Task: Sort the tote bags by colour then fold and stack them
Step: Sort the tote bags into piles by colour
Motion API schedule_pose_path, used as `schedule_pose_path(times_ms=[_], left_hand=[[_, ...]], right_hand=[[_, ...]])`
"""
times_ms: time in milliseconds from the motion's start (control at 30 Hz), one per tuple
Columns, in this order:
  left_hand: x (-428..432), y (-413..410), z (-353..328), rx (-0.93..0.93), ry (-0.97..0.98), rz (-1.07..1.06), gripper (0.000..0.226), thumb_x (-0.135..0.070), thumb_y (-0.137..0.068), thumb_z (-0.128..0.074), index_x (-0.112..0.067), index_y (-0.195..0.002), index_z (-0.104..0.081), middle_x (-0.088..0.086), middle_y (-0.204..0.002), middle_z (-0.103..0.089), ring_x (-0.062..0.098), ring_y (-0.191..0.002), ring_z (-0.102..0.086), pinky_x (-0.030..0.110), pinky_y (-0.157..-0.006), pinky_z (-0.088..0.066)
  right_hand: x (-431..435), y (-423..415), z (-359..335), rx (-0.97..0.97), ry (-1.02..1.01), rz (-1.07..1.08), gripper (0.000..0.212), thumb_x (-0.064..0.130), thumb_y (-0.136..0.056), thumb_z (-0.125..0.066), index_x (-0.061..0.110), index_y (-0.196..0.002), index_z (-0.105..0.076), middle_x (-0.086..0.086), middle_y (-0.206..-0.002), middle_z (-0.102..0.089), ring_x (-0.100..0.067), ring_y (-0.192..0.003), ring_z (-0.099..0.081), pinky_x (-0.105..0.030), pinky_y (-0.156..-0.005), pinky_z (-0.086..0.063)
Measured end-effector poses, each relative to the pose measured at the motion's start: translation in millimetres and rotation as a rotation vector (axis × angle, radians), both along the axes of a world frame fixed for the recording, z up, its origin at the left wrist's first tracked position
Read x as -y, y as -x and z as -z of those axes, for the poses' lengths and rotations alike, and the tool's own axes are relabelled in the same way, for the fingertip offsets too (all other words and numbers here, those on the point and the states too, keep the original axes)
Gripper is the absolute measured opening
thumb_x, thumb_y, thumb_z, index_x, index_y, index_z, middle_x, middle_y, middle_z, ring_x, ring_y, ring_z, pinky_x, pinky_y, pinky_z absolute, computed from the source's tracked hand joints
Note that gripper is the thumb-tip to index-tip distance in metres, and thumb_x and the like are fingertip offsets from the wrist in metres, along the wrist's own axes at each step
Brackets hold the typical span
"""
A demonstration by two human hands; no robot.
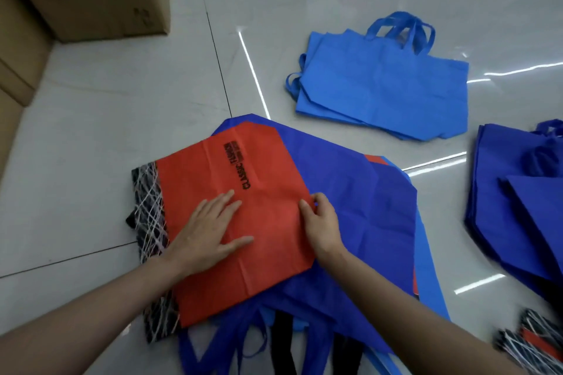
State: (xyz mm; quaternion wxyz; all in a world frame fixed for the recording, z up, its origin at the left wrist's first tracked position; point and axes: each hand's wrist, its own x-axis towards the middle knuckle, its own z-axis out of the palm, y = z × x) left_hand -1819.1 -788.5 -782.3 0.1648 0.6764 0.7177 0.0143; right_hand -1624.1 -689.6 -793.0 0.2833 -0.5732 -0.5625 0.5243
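Left hand point(210, 230) lies flat, fingers spread wide, on the red bag point(243, 222); right hand point(320, 219) pinches that bag's right edge. The red bag tops a mixed pile of dark blue bags point(359, 207) on the floor point(122, 119), light blue bags point(387, 85) stacked beyond

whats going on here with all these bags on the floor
A person is sorting tote bags by colour on a tiled floor. The left hand lies flat on a red bag printed with black lettering, while the right hand pinches that bag's right edge. The red bag tops a mixed pile with dark blue bags beneath. A light blue stack lies further away, a dark blue stack to the right, and another red patterned bag at the lower right.
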Motion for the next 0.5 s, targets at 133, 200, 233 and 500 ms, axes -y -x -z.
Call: schedule_pose_path(times_ms=[133, 200, 233, 500], left_hand=[[-12, -35, -10, -0.071, -0.023, 0.307, 0.114, -0.092, -0.064, -0.025, -0.019, -0.15, -0.008, -0.002, -0.155, 0.005, 0.015, -0.144, 0.001, 0.035, -0.114, 0.008], [-22, -57, -6, -0.181, -0.088, 0.479, 0.101, -0.08, -0.073, -0.034, -0.013, -0.148, -0.024, 0.011, -0.154, -0.023, 0.025, -0.14, -0.026, 0.045, -0.112, -0.014], [-28, -67, -4, -0.215, -0.096, 0.527, 0.094, -0.074, -0.074, -0.036, -0.012, -0.145, -0.031, 0.013, -0.149, -0.034, 0.027, -0.135, -0.037, 0.047, -0.108, -0.026], [-65, -126, 3, 0.078, -0.116, 0.272, 0.096, -0.078, -0.077, -0.008, -0.015, -0.149, -0.019, 0.006, -0.157, -0.011, 0.022, -0.145, -0.01, 0.04, -0.117, -0.002]], right_hand=[[8, -38, -3, -0.07, -0.05, 0.223, 0.01, 0.013, -0.096, -0.051, 0.01, -0.086, -0.05, 0.003, -0.077, -0.052, -0.01, -0.07, -0.045, -0.022, -0.066, -0.038], [16, -59, -3, -0.113, -0.021, 0.278, 0.006, 0.011, -0.096, -0.05, 0.013, -0.09, -0.051, -0.003, -0.087, -0.058, -0.014, -0.079, -0.051, -0.029, -0.074, -0.043], [21, -70, -4, -0.134, -0.009, 0.285, 0.007, 0.009, -0.096, -0.05, 0.015, -0.094, -0.052, -0.007, -0.093, -0.062, -0.016, -0.082, -0.054, -0.031, -0.076, -0.045], [49, -183, -18, 0.11, -0.117, 0.454, 0.02, 0.001, -0.088, -0.044, 0.019, -0.089, -0.051, 0.005, -0.07, -0.054, -0.01, -0.06, -0.045, -0.029, -0.059, -0.036]])
